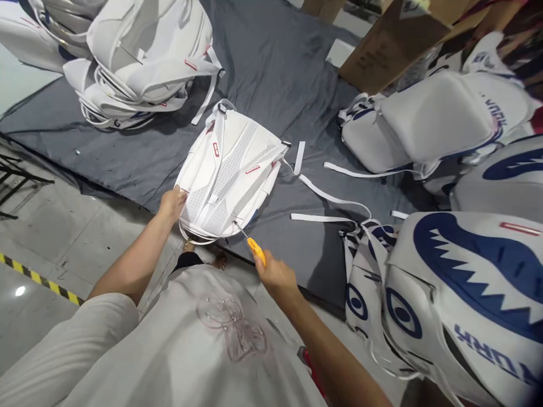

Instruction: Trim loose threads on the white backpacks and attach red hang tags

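White backpack (231,172) lies straps-up, top handle pointing away.

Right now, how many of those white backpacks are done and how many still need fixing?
I can't count finished ones. A stack of white backpacks lies at the far left of the grey mat, possibly done. In hand: the left hand holds one backpack lying straps up, while the right hand points a yellow-handled tool at its bottom edge. The shark-face backpacks on the right may be waiting.

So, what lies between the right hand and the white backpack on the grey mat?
In the head view, a yellow-handled tool held by the right hand bridges the gap; its metal tip reaches the white backpack.
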The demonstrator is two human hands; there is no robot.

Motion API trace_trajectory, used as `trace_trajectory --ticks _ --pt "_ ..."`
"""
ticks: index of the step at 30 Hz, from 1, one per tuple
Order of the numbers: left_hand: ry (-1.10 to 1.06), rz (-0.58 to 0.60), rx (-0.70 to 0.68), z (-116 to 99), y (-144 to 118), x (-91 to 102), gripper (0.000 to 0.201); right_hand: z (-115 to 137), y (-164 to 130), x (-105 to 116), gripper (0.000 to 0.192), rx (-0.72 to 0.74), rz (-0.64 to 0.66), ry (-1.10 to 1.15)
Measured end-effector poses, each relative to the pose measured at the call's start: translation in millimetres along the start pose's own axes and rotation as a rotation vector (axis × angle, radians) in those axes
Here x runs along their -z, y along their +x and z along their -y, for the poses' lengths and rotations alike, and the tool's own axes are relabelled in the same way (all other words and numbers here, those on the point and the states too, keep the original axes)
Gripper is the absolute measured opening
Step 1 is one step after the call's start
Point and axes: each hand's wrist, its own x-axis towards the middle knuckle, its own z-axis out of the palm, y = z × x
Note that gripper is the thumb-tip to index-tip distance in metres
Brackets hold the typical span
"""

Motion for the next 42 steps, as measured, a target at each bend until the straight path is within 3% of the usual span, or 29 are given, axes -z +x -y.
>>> trace_trajectory --ticks 2,5,7,10,15,22,26,30,35,42 --pt "-0.028 0.081 0.149 -6 9 3.5 0.031 17 0 -23 0.044 -0.038 -0.092 -0.025" --pt "-0.089 0.328 0.300 -5 19 -5.7 0.040 36 9 -45 0.053 -0.051 -0.195 -0.027" --pt "-0.074 0.503 0.365 -1 25 -10.9 0.048 49 21 -50 0.050 -0.048 -0.186 0.021" --pt "-0.010 0.631 0.413 0 37 -8.9 0.059 73 43 -44 0.041 0.017 -0.130 0.139" --pt "0.066 0.637 0.365 -4 55 1.1 0.076 92 61 -33 0.038 0.102 -0.134 0.220" --pt "0.071 0.677 0.398 1 61 -4.7 0.081 60 53 -56 0.045 -0.286 -0.219 0.086" --pt "0.057 0.685 0.432 1 60 -9.5 0.081 65 80 -57 0.047 -0.248 -0.336 0.094" --pt "-0.084 0.772 0.400 -2 50 -3.2 0.079 65 103 -56 0.049 -0.274 -0.324 0.084" --pt "-0.304 0.901 0.341 5 47 7.1 0.082 60 111 -57 0.045 -0.298 -0.287 0.089" --pt "-0.308 0.903 0.315 16 57 5.4 0.077 57 106 -50 0.041 -0.260 -0.280 0.056"
